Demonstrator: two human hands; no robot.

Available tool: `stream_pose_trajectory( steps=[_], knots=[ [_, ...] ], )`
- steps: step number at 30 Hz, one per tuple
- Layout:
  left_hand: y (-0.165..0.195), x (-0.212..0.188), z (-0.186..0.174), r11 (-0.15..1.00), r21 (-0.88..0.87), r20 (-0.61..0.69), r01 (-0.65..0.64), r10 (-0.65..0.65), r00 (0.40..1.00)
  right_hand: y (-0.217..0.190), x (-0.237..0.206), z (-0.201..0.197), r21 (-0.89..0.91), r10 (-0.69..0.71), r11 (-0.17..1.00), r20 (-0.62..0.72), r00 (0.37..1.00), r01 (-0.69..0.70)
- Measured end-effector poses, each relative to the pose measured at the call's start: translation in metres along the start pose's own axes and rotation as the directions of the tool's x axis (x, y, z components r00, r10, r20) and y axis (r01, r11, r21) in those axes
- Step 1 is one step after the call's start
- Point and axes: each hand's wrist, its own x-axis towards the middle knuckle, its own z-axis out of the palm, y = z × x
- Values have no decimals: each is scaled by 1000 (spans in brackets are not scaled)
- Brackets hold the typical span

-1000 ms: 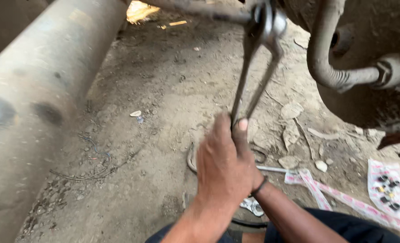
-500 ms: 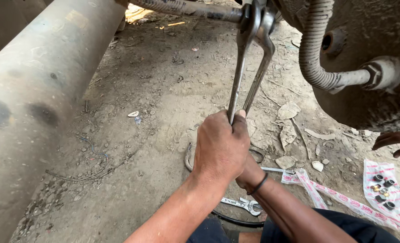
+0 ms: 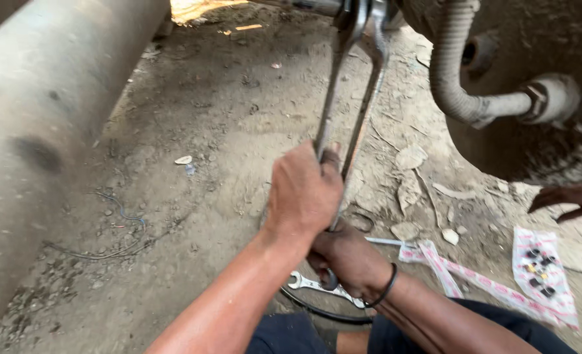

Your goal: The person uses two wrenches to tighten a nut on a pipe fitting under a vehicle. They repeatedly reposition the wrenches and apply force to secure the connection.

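light: shaded daylight, soft | sun patch top, overexposed | pipe left, blurred

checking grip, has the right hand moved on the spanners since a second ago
Yes: the right hand now grips the spanners below the left hand, nearer the spanner on the ground.

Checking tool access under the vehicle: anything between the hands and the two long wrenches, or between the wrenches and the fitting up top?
Nothing visible. The left hand and right hand already grip the two long wrenches, whose heads sit on the fitting at the top edge. The corrugated hose runs to the right of them, apart. Another person's hand stays far right.
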Motion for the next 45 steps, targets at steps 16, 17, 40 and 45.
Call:
stream_pose_trajectory(
  steps=[16,17,40,45],
  knots=[
    [-62,64,27,893,146,-209,-425,448,869,-24,-51,-3,253,68,959,221,973,-125],
    [-65,70,28,873,157,-230,-463,488,842,-24,-52,-4,252,81,958,213,974,-135],
    [-93,170,-5,537,362,-249,-762,843,476,-38,-88,-16,125,173,963,398,901,-240],
    [-84,145,-26,561,398,-228,-726,827,515,-38,-88,-20,114,199,960,371,907,-257]
  ],
)
